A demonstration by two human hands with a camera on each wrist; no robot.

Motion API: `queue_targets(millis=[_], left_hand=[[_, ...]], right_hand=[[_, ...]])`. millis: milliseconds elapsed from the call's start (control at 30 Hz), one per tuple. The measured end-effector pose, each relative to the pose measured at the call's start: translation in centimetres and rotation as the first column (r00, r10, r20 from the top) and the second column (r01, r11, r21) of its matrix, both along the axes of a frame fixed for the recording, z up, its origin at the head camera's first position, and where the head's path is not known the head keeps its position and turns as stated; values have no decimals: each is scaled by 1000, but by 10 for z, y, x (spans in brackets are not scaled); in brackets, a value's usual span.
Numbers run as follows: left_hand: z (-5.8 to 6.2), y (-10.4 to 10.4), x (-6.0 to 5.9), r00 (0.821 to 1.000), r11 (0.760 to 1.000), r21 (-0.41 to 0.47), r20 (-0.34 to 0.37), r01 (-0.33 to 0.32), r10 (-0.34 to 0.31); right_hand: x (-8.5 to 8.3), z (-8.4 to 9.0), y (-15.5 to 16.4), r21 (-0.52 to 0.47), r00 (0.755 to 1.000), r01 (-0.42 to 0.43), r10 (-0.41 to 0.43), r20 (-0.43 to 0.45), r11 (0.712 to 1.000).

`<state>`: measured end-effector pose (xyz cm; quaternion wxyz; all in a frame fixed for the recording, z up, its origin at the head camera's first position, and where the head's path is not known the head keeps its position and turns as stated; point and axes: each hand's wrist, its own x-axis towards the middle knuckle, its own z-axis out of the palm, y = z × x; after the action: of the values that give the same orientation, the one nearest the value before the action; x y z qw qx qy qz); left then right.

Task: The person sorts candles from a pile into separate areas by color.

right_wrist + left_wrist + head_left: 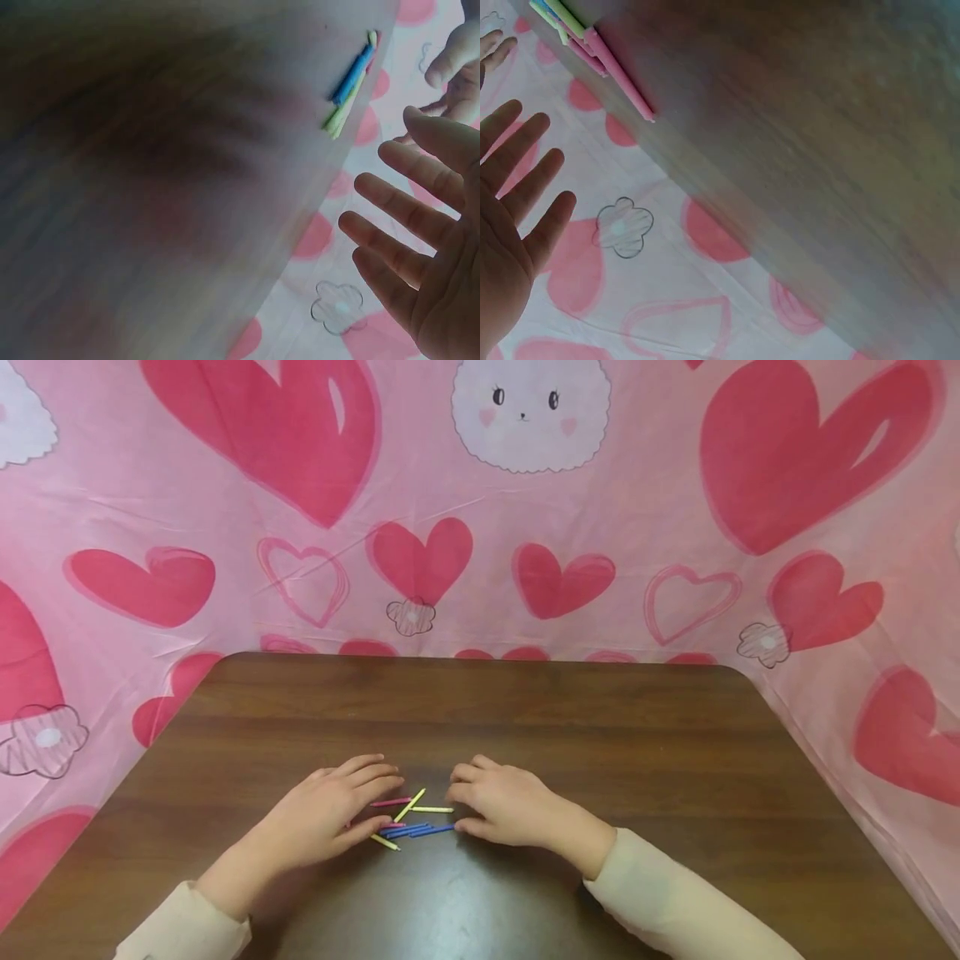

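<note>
Pink heart-print cloth (637, 510) behind brown desk (600, 735). Coloured sticks (411, 820) lie loose between left hand (330, 814) and right hand (502, 806); wrist views show fingers (525, 172) spread, holding nothing.

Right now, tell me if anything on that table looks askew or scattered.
The coloured sticks lie in a loose, crossed heap on the wooden table between the left hand and right hand: pink, yellow and blue ones point different ways instead of lying parallel. Nothing looks broken or spilled.
</note>
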<state>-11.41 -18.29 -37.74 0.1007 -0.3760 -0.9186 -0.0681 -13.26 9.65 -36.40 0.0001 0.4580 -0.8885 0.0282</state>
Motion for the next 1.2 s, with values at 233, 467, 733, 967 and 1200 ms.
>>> queue_targets(millis=[233, 467, 733, 967, 1200], left_hand=[[-3, 4, 1, 999, 998, 40, -9, 45, -44], [-5, 6, 3, 996, 995, 50, -34, 83, -81], [-9, 8, 4, 990, 988, 67, -31, 137, -135], [-10, 8, 4, 986, 983, 79, -43, 164, -161], [-10, 10, 4, 981, 978, 93, -64, 188, -182]], right_hand=[[-3, -5, -14, 31, 998, 5, -7, 56, 999], [-5, -9, -23, 68, 993, 17, -24, 113, 998], [-4, -14, -31, 129, 995, 20, -32, 93, 991], [-5, -15, -35, 144, 996, 40, -51, 74, 989], [-5, -15, -34, 128, 996, 43, -52, 68, 991]])
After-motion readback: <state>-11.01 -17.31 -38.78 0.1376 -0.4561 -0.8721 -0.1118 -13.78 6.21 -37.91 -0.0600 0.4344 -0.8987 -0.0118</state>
